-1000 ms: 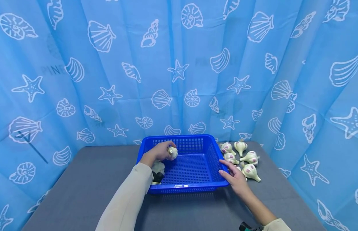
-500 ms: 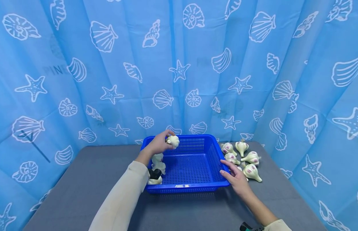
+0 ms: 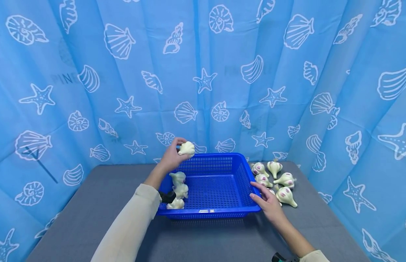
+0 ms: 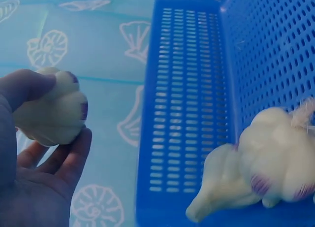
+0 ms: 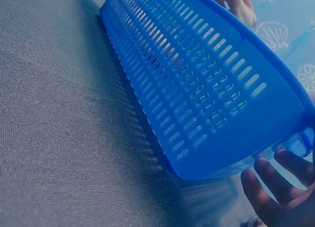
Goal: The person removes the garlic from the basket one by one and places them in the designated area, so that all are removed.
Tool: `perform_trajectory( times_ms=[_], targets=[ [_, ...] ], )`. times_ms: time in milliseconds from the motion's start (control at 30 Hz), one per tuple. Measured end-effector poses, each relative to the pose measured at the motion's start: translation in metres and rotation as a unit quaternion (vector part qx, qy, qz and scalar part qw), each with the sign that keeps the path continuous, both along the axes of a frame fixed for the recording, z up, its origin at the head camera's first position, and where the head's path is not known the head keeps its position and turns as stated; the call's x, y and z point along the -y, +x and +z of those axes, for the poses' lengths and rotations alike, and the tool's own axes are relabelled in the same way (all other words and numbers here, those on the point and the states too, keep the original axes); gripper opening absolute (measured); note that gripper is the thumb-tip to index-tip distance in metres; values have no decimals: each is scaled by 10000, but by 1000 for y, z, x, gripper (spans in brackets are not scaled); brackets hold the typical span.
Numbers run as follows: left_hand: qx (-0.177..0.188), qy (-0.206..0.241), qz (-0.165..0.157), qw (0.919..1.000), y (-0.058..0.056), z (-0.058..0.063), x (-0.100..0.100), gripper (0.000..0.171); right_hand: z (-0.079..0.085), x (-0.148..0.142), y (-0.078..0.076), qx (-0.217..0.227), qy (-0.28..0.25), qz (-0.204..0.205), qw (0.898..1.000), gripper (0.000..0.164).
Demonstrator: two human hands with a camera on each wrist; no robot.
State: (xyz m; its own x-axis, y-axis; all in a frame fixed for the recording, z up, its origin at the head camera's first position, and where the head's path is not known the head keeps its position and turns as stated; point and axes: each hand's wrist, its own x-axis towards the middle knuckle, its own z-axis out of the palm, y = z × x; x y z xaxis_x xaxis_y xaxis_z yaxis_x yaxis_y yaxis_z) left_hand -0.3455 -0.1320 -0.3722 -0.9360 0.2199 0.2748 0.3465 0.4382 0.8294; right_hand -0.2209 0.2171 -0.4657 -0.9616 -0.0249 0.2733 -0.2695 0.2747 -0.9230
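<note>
The fingers (image 4: 69,160) of the left hand (image 3: 171,157) were curled round a garlic bulb (image 3: 187,149), with the thumb over its top and the fingertips beneath it; the left wrist view showed the same bulb (image 4: 51,106), pale with purple streaks, cupped in the palm. The hand held the bulb in the air above the far left corner of the blue basket (image 3: 237,203), clear of the rim. Below it, inside the basket along its left wall, lay three more garlic bulbs (image 3: 178,189) close together, two of them showing large in the left wrist view (image 4: 275,158) against the perforated floor.

The fingers (image 5: 268,195) of the right hand (image 3: 267,202) were stretched out fairly straight and grasped nothing; they lay at the basket's near right corner, touching or just beside its rim, which I could not tell for certain. Just beyond that hand, on the grey table (image 3: 91,203) to the right of the basket, lay a cluster of loose garlic bulbs (image 3: 281,180), the nearest one just beside the fingers. Both forearms wore light beige sleeves (image 3: 131,222). A blue curtain (image 3: 203,72) printed with white shells and starfish hung behind the table and along both its sides.
</note>
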Motion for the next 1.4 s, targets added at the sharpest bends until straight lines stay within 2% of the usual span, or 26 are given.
perform_trajectory(
  times_ms=[300,533,867,1133,1400],
  targets=[
    [-231,340,148,9990,5,5,20,57,-2,-1,-1,-60,2,-75,10000,45],
    [-631,406,165,9970,1,-5,37,60,-3,-1,-2,-105,47,-104,9999,45],
    [-377,526,604,9961,1,-14,60,60,-2,1,0,2,102,-131,9999,44],
    [-304,667,1014,9921,0,-27,84,62,-2,1,1,136,243,-172,9995,44],
    [-288,692,1195,9900,2,-32,101,63,0,1,2,182,263,-182,9993,45]
  ],
)
